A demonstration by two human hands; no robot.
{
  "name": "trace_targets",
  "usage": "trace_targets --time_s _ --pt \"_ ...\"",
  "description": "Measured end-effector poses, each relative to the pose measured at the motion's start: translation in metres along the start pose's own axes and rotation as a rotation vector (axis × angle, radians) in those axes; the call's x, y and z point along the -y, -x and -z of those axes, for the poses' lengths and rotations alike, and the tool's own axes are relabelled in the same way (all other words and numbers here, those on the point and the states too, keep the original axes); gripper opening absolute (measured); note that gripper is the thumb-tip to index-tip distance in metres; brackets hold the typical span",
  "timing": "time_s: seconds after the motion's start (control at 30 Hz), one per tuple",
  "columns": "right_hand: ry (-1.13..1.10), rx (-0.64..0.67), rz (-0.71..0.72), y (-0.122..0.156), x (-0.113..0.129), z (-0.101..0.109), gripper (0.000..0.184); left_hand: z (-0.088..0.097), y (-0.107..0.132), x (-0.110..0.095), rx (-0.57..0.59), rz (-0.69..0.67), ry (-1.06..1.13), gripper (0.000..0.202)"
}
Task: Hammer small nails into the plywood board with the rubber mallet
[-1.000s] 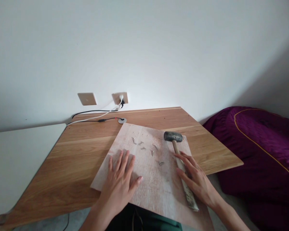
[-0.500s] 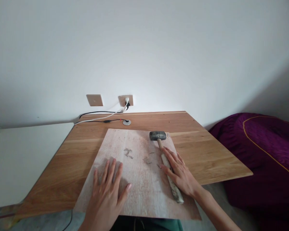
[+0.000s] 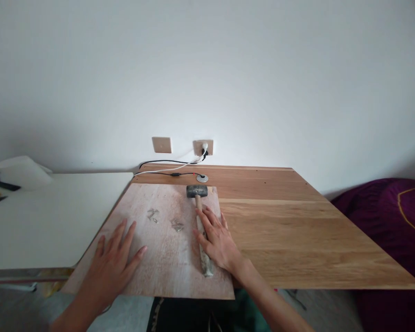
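Note:
A pale, worn wooden board (image 3: 148, 281) lies on the wooden tabletop, its left side along the white table. My left hand (image 3: 110, 263) rests flat on its left part with the fingers spread. Toward the board's right edge lies a rubber mallet (image 3: 206, 263) with a black head and a stained wooden handle. My right hand (image 3: 218, 242) lies over the handle, fingers stretched out across it rather than wrapped round. Between my hands are two small heaps of slim silvery metal pieces, a left heap (image 3: 153, 216) and a right heap (image 3: 177, 225), too small to name surely.
A white table (image 3: 55, 221) adjoins on the left, with a black-handled tool (image 3: 3, 183) and white wrapping (image 3: 24, 171) on it. Cables (image 3: 166, 172) run along the back to a wall socket (image 3: 209, 146). A purple cover (image 3: 376, 221) stands at the right.
The board has slid left across the tabletop, carrying the mallet and metal pieces with both my hands on it. The view has turned left, showing more of the white table.

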State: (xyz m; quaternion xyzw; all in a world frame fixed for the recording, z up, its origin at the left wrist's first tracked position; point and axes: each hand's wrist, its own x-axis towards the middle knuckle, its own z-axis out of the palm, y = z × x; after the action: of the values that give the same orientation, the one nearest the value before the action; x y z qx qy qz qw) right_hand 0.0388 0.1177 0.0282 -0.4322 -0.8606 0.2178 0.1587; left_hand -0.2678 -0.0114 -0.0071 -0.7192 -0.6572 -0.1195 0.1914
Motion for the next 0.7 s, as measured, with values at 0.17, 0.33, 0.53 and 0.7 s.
trace_targets --time_s 0.17,0.33,0.53,0.7 --pt "-0.032 -0.007 0.025 -0.024 0.024 -0.015 0.061 -0.005 0.008 0.030 -0.024 0.059 -0.040 0.051" --pt "-0.062 -0.027 0.056 -0.044 0.037 -0.028 0.059 -0.008 0.012 0.057 -0.039 -0.017 -0.051 0.047" --pt "-0.204 -0.250 0.072 -0.046 0.037 -0.028 0.054 0.014 -0.003 0.053 -0.241 0.157 0.070 0.040" --pt "-0.444 -0.430 -0.062 -0.027 0.017 -0.014 0.050 0.038 -0.016 -0.005 -0.475 0.193 0.227 0.017"
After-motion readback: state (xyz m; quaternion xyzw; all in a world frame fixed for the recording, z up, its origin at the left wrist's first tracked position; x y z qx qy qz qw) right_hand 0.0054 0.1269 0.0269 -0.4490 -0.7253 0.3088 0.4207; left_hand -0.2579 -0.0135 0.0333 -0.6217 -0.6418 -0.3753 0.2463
